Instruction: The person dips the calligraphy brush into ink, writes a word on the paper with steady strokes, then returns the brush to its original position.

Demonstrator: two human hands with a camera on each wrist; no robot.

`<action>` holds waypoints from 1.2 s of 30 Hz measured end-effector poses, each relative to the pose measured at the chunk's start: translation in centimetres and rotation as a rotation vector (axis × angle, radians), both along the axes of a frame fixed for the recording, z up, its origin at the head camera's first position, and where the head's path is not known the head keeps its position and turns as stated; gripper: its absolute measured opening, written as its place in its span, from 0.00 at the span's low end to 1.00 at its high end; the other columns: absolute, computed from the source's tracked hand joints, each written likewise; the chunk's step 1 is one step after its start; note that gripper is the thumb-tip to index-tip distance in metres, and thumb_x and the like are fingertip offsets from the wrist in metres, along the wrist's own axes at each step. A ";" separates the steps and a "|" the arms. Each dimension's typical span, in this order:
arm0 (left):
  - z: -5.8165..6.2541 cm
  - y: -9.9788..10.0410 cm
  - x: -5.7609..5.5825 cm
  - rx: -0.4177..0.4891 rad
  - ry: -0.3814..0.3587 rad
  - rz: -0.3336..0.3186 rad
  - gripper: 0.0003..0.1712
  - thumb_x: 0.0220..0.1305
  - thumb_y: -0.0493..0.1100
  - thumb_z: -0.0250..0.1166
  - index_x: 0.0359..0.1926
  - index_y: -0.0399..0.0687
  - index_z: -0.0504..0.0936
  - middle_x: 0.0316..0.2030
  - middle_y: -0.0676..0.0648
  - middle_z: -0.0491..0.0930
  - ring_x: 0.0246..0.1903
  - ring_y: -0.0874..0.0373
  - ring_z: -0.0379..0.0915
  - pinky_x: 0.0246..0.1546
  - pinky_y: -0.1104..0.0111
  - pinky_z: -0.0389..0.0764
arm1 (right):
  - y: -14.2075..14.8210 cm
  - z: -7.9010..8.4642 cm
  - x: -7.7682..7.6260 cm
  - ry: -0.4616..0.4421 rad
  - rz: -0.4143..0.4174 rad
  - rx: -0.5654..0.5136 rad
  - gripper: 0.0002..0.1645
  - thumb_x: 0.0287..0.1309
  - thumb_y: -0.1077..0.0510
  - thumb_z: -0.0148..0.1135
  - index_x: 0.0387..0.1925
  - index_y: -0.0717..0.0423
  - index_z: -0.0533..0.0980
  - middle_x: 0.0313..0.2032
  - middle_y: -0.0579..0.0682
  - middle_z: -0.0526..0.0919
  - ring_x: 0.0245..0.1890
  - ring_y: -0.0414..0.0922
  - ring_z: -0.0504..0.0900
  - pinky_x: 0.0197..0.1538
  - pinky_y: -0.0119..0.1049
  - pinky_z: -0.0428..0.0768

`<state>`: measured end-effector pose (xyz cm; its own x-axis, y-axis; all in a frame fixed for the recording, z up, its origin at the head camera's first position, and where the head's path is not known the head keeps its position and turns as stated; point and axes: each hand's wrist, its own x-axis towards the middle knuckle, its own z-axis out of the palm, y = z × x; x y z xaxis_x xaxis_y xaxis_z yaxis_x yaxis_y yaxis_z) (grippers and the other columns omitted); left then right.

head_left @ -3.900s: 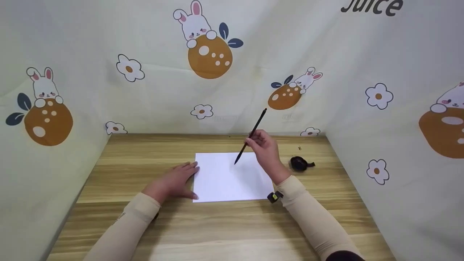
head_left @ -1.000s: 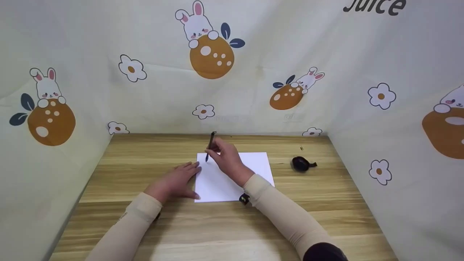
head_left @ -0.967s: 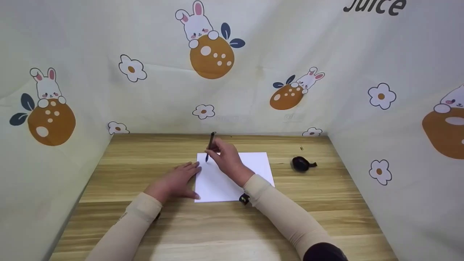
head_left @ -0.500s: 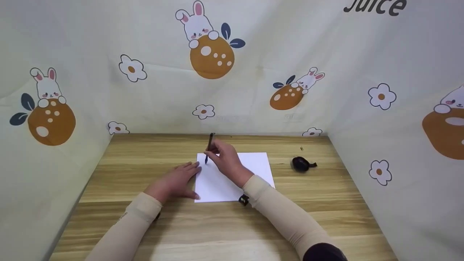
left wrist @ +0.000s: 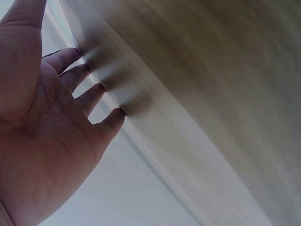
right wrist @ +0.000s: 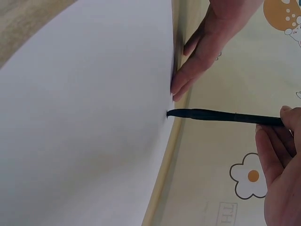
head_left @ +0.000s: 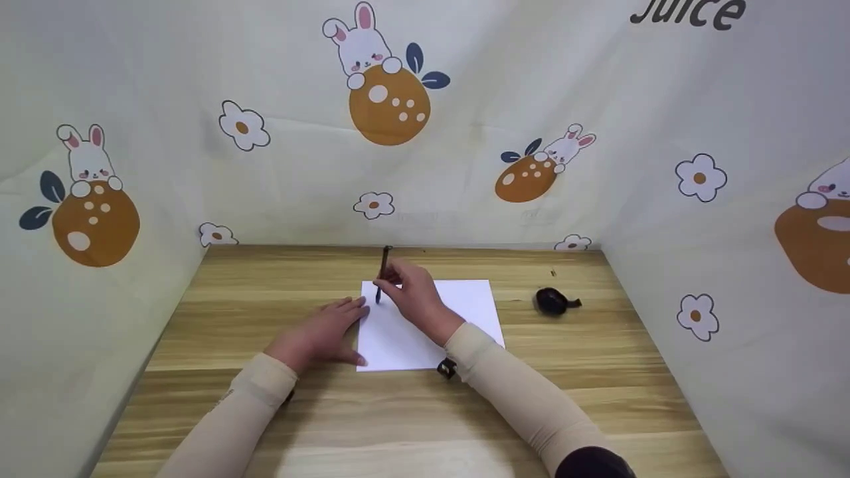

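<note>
A white sheet of paper lies on the wooden table. My right hand pinches a slim black writing brush between thumb and fingertips. The brush stands nearly upright at the sheet's upper left. In the right wrist view, the dark tip of the brush meets the paper and bends slightly there. My left hand rests at the sheet's left edge, fingers extended and thumb near the lower corner. The left wrist view shows that hand palm-side, its fingertips on the table side.
To the right of the paper sits a small round black dish with a short handle or spout. A tiny brown speck lies behind it. Printed cloth walls enclose the table at the back and both sides.
Since the oldest frame, my right hand has carried the brush left across the sheet to its upper left. Over the last second the tip has crept slightly toward me. My left hand stays put.
</note>
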<state>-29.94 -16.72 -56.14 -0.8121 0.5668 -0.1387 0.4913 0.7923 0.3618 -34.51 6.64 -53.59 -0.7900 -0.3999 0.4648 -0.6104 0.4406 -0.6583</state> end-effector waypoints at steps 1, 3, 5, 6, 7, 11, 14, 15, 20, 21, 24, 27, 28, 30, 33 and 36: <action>0.1 0.0 0.0 -0.001 0.003 -0.001 0.65 0.58 0.68 0.83 0.83 0.36 0.66 0.85 0.36 0.59 0.83 0.31 0.52 0.78 0.31 0.60 | 0.0 0.0 0.0 0.000 -0.002 0.000 0.05 0.74 0.61 0.73 0.46 0.54 0.83 0.42 0.46 0.91 0.45 0.38 0.90 0.52 0.28 0.87; 0.2 0.1 0.1 -0.002 0.001 0.001 0.65 0.58 0.68 0.83 0.84 0.36 0.66 0.85 0.36 0.59 0.84 0.31 0.52 0.79 0.32 0.59 | 0.0 0.0 0.0 0.002 -0.005 -0.001 0.05 0.74 0.61 0.73 0.45 0.55 0.83 0.42 0.47 0.91 0.45 0.39 0.91 0.52 0.28 0.87; 0.2 0.1 0.1 -0.005 -0.003 0.005 0.65 0.58 0.68 0.83 0.84 0.37 0.66 0.85 0.37 0.59 0.84 0.31 0.51 0.79 0.32 0.59 | 0.0 0.0 0.0 0.001 -0.002 -0.006 0.05 0.74 0.61 0.73 0.46 0.56 0.83 0.42 0.47 0.92 0.45 0.39 0.91 0.52 0.28 0.87; 0.2 0.1 0.1 -0.005 -0.004 0.005 0.65 0.58 0.68 0.83 0.84 0.37 0.66 0.85 0.36 0.59 0.84 0.31 0.51 0.79 0.32 0.59 | 0.0 0.0 0.0 0.001 -0.001 -0.009 0.05 0.74 0.61 0.73 0.46 0.56 0.83 0.42 0.48 0.92 0.45 0.38 0.91 0.52 0.28 0.87; 0.2 0.1 0.1 -0.008 -0.005 0.006 0.65 0.58 0.68 0.83 0.84 0.37 0.66 0.85 0.37 0.59 0.84 0.31 0.51 0.80 0.32 0.58 | 0.0 -0.1 0.0 -0.001 0.002 -0.014 0.05 0.74 0.61 0.73 0.46 0.56 0.83 0.41 0.48 0.92 0.45 0.38 0.91 0.52 0.28 0.87; 0.2 0.2 0.1 -0.013 -0.012 0.009 0.65 0.59 0.68 0.82 0.84 0.38 0.65 0.86 0.37 0.58 0.84 0.31 0.50 0.80 0.33 0.58 | 0.0 -0.2 0.0 -0.004 0.007 -0.022 0.06 0.74 0.61 0.73 0.46 0.57 0.83 0.41 0.47 0.91 0.44 0.38 0.90 0.51 0.28 0.88; 0.2 0.1 0.0 -0.018 -0.018 0.013 0.65 0.59 0.69 0.82 0.85 0.38 0.65 0.86 0.37 0.57 0.84 0.32 0.49 0.80 0.33 0.57 | 0.1 -0.3 0.0 -0.004 0.005 -0.016 0.05 0.74 0.61 0.73 0.45 0.56 0.83 0.40 0.47 0.91 0.44 0.37 0.90 0.50 0.28 0.88; 0.2 0.1 0.1 -0.018 -0.018 0.013 0.66 0.59 0.69 0.82 0.85 0.38 0.65 0.86 0.37 0.57 0.84 0.31 0.49 0.80 0.33 0.57 | 0.1 -0.3 0.0 -0.003 0.004 -0.013 0.05 0.74 0.61 0.73 0.45 0.56 0.83 0.40 0.46 0.91 0.43 0.37 0.90 0.50 0.28 0.88; 0.2 0.1 0.1 -0.022 -0.021 0.014 0.66 0.59 0.69 0.82 0.84 0.37 0.65 0.86 0.37 0.57 0.84 0.31 0.50 0.80 0.32 0.57 | 0.2 -0.3 0.1 -0.011 0.005 -0.008 0.05 0.74 0.60 0.74 0.45 0.54 0.83 0.40 0.46 0.91 0.43 0.37 0.90 0.50 0.28 0.88; 0.2 0.1 0.1 -0.020 -0.023 0.014 0.66 0.59 0.69 0.82 0.84 0.37 0.65 0.86 0.36 0.58 0.84 0.31 0.50 0.80 0.32 0.57 | 0.2 -0.3 0.1 -0.013 0.004 -0.006 0.05 0.74 0.60 0.74 0.45 0.54 0.83 0.40 0.46 0.91 0.43 0.37 0.90 0.49 0.28 0.88; 0.2 0.1 0.1 -0.021 -0.027 0.015 0.65 0.59 0.69 0.82 0.85 0.37 0.65 0.86 0.37 0.57 0.84 0.32 0.49 0.80 0.32 0.57 | 0.2 -0.2 0.2 -0.020 0.002 -0.002 0.05 0.74 0.60 0.74 0.45 0.55 0.84 0.40 0.46 0.91 0.42 0.36 0.90 0.49 0.28 0.88; 0.1 0.1 0.1 -0.012 -0.021 0.007 0.65 0.59 0.69 0.82 0.84 0.37 0.65 0.86 0.36 0.58 0.84 0.31 0.50 0.80 0.32 0.57 | 0.2 -0.1 0.4 -0.039 -0.002 0.004 0.06 0.74 0.58 0.74 0.46 0.56 0.84 0.40 0.45 0.91 0.42 0.36 0.90 0.48 0.28 0.88; 0.0 0.0 0.1 -0.008 -0.016 0.004 0.65 0.59 0.68 0.82 0.84 0.36 0.65 0.85 0.36 0.58 0.84 0.31 0.50 0.80 0.32 0.58 | 0.2 -0.1 0.4 -0.047 -0.003 0.004 0.06 0.74 0.58 0.74 0.46 0.56 0.84 0.40 0.45 0.91 0.42 0.36 0.90 0.48 0.29 0.88; 0.0 0.0 0.1 -0.003 -0.013 0.000 0.65 0.59 0.68 0.82 0.84 0.36 0.65 0.85 0.36 0.58 0.84 0.31 0.51 0.80 0.33 0.58 | 0.2 -0.1 0.4 -0.061 -0.005 0.005 0.07 0.75 0.57 0.73 0.46 0.55 0.84 0.41 0.45 0.91 0.43 0.36 0.90 0.49 0.29 0.88; -0.1 0.0 0.1 0.007 -0.010 -0.003 0.65 0.59 0.68 0.83 0.84 0.36 0.66 0.85 0.36 0.59 0.84 0.31 0.51 0.80 0.34 0.58 | 0.2 -0.1 0.4 -0.072 -0.008 0.005 0.06 0.75 0.56 0.74 0.46 0.54 0.85 0.41 0.45 0.91 0.43 0.36 0.90 0.48 0.29 0.88; -0.1 0.0 0.1 0.008 -0.012 0.000 0.65 0.59 0.68 0.83 0.84 0.37 0.65 0.85 0.36 0.58 0.84 0.31 0.51 0.81 0.34 0.58 | 0.2 -0.1 0.5 -0.075 -0.001 -0.003 0.06 0.74 0.57 0.74 0.46 0.55 0.84 0.41 0.45 0.91 0.42 0.36 0.90 0.48 0.29 0.88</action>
